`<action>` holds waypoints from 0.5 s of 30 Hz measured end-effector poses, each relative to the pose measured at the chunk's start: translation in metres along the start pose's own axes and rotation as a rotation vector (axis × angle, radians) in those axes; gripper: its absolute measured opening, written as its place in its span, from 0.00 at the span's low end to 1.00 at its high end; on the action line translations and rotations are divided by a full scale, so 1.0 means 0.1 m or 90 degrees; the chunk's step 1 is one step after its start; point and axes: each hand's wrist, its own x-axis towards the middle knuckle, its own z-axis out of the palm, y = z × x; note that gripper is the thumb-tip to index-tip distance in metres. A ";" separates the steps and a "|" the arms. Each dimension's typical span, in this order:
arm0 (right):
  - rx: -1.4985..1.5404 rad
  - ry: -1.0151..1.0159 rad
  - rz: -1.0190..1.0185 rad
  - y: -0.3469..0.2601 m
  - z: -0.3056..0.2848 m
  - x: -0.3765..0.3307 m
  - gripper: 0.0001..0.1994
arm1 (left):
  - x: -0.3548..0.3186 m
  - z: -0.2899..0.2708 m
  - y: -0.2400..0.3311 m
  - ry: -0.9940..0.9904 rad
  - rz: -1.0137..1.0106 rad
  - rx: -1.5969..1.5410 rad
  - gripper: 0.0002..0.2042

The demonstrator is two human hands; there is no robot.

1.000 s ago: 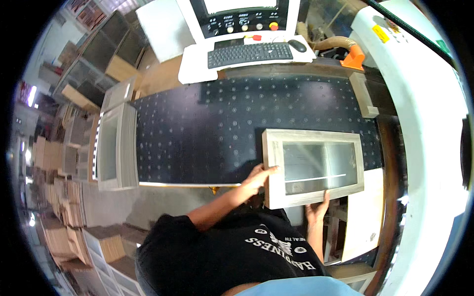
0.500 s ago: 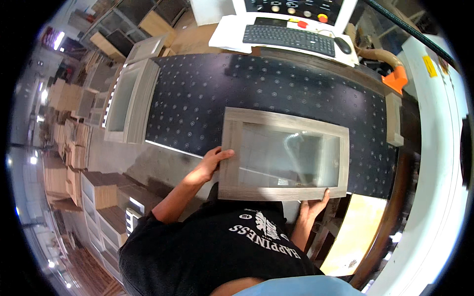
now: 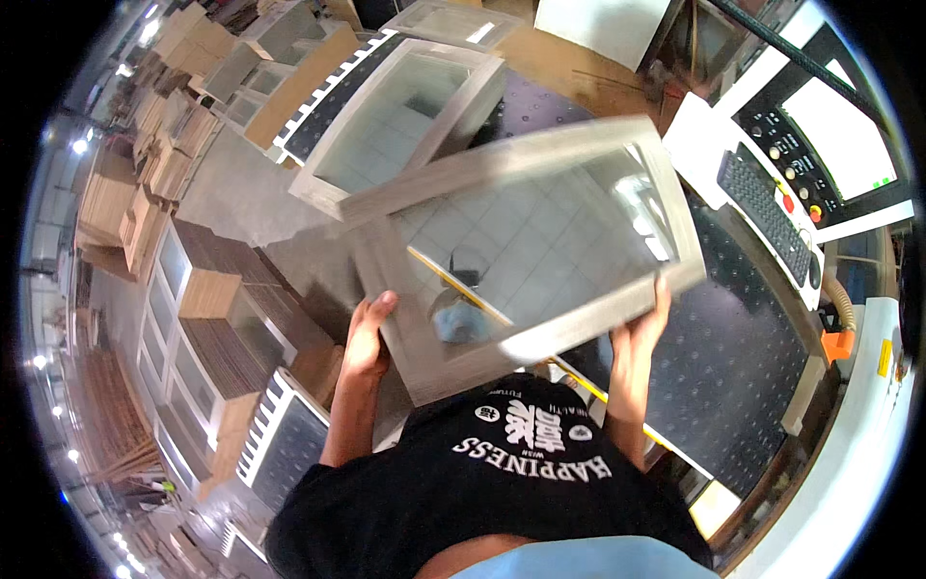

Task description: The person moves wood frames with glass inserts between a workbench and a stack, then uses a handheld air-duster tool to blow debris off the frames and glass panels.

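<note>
A cabinet door [image 3: 545, 256] with a greyish wood-grain frame and a glass panel hangs tilted before my chest, its right end over the black worktable [image 3: 738, 338]. My left hand [image 3: 367, 340] is closed on its left end, thumb against the frame. Along the near edge, toward the right corner, my right hand [image 3: 644, 326] grips the frame with its thumb on top. The fingers of both hands are partly hidden beneath the door. Just beyond its far left corner, similar glass doors [image 3: 371, 130] lie stacked on the table.
A keyboard [image 3: 767, 212] and a control panel [image 3: 777, 159] stand at the far right, above an orange hose fitting [image 3: 837, 345]. Stacked framed doors [image 3: 217, 357] rise from the floor at left, beside a black slatted-edge surface [image 3: 286, 439]. More wood panels [image 3: 121, 203] stand behind.
My view has turned left. The door is raised off the table and tilted, its far left corner now near the stacked doors. Both hands have kept hold of it.
</note>
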 end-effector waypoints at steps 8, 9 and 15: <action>-0.068 -0.198 0.114 1.29 2.40 0.71 0.28 | 0.72 -0.85 1.17 0.137 0.101 -0.130 0.34; -0.054 -0.226 0.112 1.47 2.51 0.82 0.28 | 0.78 -0.90 1.26 0.151 0.119 -0.120 0.35; -0.122 -0.231 0.109 1.71 3.05 1.10 0.29 | 1.16 -1.15 1.20 0.186 0.057 -0.173 0.36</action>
